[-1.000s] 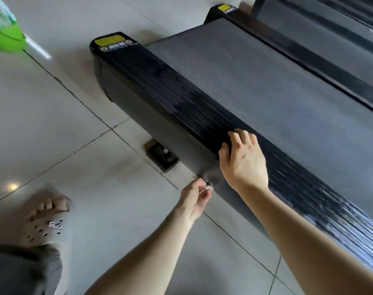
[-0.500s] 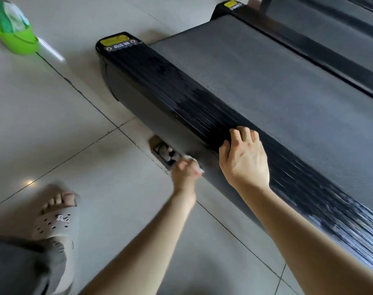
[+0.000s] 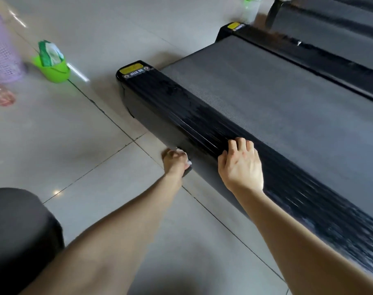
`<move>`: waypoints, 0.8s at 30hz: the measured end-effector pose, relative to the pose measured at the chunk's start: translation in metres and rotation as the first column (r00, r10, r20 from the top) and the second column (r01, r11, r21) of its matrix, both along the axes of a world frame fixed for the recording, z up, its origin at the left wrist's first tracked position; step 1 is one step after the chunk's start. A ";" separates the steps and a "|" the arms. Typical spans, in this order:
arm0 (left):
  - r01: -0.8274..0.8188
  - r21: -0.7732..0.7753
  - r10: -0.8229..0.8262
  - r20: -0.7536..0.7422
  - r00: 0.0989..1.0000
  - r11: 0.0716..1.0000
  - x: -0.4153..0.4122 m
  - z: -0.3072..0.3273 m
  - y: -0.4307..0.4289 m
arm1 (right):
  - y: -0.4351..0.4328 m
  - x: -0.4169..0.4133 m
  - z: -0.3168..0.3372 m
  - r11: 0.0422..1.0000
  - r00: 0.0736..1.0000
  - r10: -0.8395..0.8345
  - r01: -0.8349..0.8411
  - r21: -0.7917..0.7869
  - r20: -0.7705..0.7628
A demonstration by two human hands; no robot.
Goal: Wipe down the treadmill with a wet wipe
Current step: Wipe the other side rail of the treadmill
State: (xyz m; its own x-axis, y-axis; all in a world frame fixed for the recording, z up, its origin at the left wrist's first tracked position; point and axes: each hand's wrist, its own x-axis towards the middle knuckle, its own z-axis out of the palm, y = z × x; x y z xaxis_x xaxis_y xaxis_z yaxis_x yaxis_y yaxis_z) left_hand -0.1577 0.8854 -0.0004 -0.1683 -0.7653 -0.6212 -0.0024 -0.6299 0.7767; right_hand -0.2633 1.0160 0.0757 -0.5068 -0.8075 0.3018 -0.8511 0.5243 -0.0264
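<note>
Black ribbed side rail [image 3: 234,133]: glossy, long, edging the treadmill [image 3: 287,99] belt.
Right hand [image 3: 242,166]: grip curled over rail.
Left hand [image 3: 175,161]: pinching crumpled white wet wipe [image 3: 186,157] against rail's smooth side.

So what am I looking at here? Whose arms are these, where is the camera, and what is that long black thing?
No robot here: a person wears one camera on the head, looking down at their own two arms. The long black thing is a treadmill, seen from its rear end; the grey part is its walking belt, the glossy black strip its side rail. The right hand rests on that rail, fingers curled over its top. The left hand holds a white wet wipe against the treadmill's lower side, near the tiled floor. Further off on the floor stands a green tub holding a pack of wipes. A second treadmill shows at the upper right.
</note>
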 end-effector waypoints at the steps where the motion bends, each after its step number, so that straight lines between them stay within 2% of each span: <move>1: 0.057 0.089 -0.050 -0.077 0.996 0.994 -0.001 -0.007 0.014 | -0.001 0.000 -0.001 1.000 1.000 -0.006 0.006 0.009 -0.004; 2: 0.156 0.135 -0.140 -0.126 0.982 0.978 -0.001 -0.011 0.033 | -0.001 0.000 -0.001 1.000 1.000 -0.006 0.007 0.019 -0.002; 4: 0.319 0.133 -0.296 -0.169 0.940 0.938 -0.001 -0.014 0.059 | -0.002 0.001 0.000 0.999 1.000 -0.028 0.028 0.037 0.004; 7: 0.225 0.038 -0.222 -0.076 0.972 0.974 -0.002 -0.001 0.048 | 0.000 0.002 0.002 0.997 0.999 -0.034 0.032 0.072 0.028; 11: -0.010 -0.097 0.016 0.061 0.998 0.995 0.016 0.006 -0.050 | -0.004 0.005 0.003 0.993 0.997 -0.080 0.078 0.093 0.018; 13: -0.064 -0.082 0.070 0.077 0.995 0.995 0.023 0.004 -0.071 | -0.005 0.006 0.003 0.989 0.996 -0.093 0.091 0.114 0.015; 15: -0.020 0.010 0.019 0.060 0.998 1.000 0.017 0.003 -0.052 | -0.006 0.007 0.004 0.987 0.995 -0.099 0.097 0.129 0.012; 19: 0.255 0.226 -0.211 -0.202 0.956 0.940 0.009 0.019 0.039 | -0.006 0.011 0.008 0.985 0.992 -0.122 0.117 0.127 0.033; 21: 0.294 0.227 -0.239 -0.241 0.941 0.928 0.009 0.026 0.038 | -0.007 0.011 0.008 0.984 0.991 -0.127 0.122 0.129 0.034; 24: 0.259 0.083 -0.248 -0.123 0.961 0.962 0.016 0.032 -0.015 | -0.006 0.009 0.006 0.982 0.991 -0.133 0.127 0.137 0.034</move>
State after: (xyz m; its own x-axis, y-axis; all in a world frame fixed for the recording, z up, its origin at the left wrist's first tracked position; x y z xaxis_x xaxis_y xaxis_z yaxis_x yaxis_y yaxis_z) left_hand -0.1413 0.8706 0.0315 -0.4208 -0.6255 -0.6570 -0.0899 -0.6919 0.7163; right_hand -0.2544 1.0096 0.0820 -0.6203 -0.7655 0.1711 -0.7750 0.6318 0.0168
